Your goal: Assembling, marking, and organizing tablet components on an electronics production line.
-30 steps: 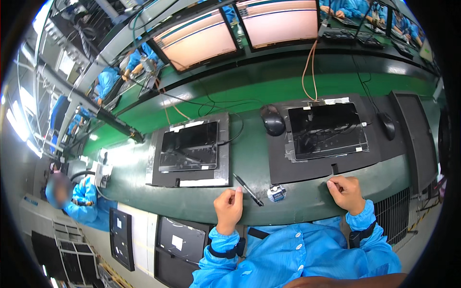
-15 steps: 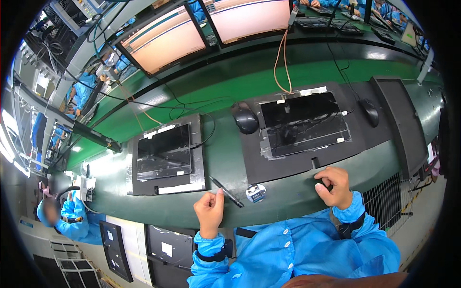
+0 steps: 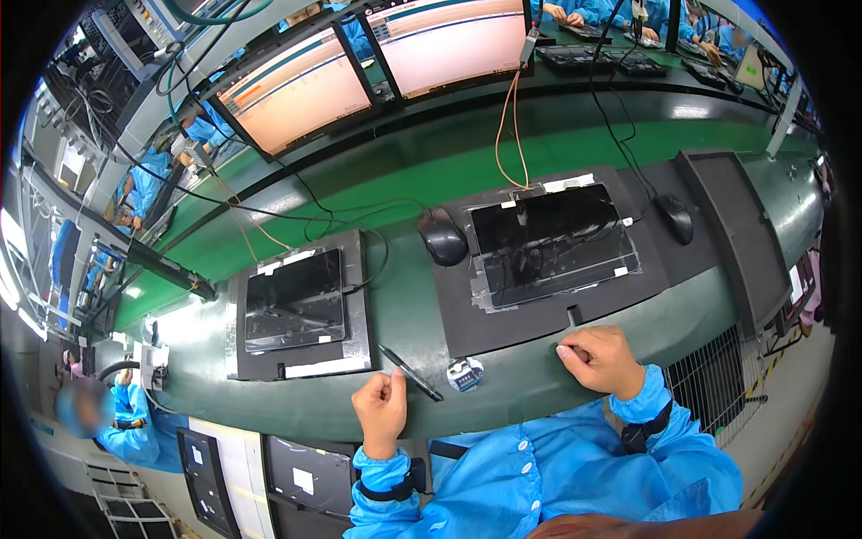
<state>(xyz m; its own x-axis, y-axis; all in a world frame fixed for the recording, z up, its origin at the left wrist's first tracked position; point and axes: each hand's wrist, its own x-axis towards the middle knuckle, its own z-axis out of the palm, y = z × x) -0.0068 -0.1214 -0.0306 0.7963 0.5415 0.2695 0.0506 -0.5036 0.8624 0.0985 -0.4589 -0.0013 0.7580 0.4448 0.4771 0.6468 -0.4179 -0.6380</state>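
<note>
- Along near edge of green worktop (image 3: 404, 296): left hand (image 3: 381, 409) curled loosely, fingertips pinched together, cannot tell whether anything is held; hovering just off worktop edge beside black pen (image 3: 410, 372).
- Right hand (image 3: 603, 357) curled into a fist, knuckles resting on front edge of right black tray (image 3: 467, 305); anything inside too small to tell.
- Open green strip between the hands, holding only pen and small round white-blue piece (image 3: 465, 374), near each other, not touching.
- Two flat black trays, matte, rectangular; left tray (image 3: 357, 296) carrying one glossy dark tablet (image 3: 294, 299); right tray carrying one glossy tablet (image 3: 552, 241) on a clear plastic sheet with white tape tabs at corners.
- Two black computer mice, rounded: one (image 3: 442, 236) between trays, one (image 3: 675, 216) right of right tray.
- Two bright monitors (image 3: 377, 67) at far side, tilted; orange cable (image 3: 508, 126) hanging down to right tablet.
- Long dark panel (image 3: 736, 229) lying at right end of worktop.
- Blue smock sleeves, black wrist straps on both arms.
</note>
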